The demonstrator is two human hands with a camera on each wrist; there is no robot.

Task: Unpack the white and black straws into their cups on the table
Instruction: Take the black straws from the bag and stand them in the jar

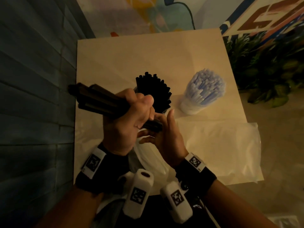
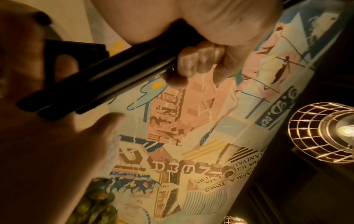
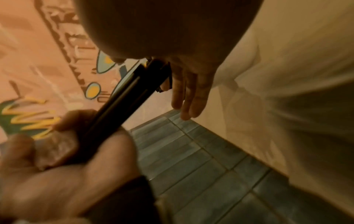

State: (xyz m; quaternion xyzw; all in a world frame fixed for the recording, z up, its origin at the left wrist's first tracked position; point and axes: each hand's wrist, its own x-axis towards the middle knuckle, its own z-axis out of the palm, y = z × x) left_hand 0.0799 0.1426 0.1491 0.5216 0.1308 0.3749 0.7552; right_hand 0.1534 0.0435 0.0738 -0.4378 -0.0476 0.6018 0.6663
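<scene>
My left hand [image 1: 131, 116] grips a bundle of black straws [image 1: 98, 99] above the table's near left, tips pointing left. Its curled fingers [image 2: 201, 60] wrap the bundle of black straws [image 2: 114, 72]. My right hand [image 1: 166, 129] is open, its palm at the bundle's near end, with straight fingers [image 3: 185, 94] beside the straws [image 3: 124, 98]. Behind the hands stands a cup of black straws [image 1: 153, 91], its lower part hidden. To its right stands a cup of white straws [image 1: 204, 91].
The beige table [image 1: 148, 55] holds a clear plastic bag [image 1: 222, 145] at the near right and another crumpled bag [image 1: 148, 158] under my wrists. A leafy plant [image 1: 263, 71] stands off the right edge. A tiled wall [image 1: 32, 79] runs along the left.
</scene>
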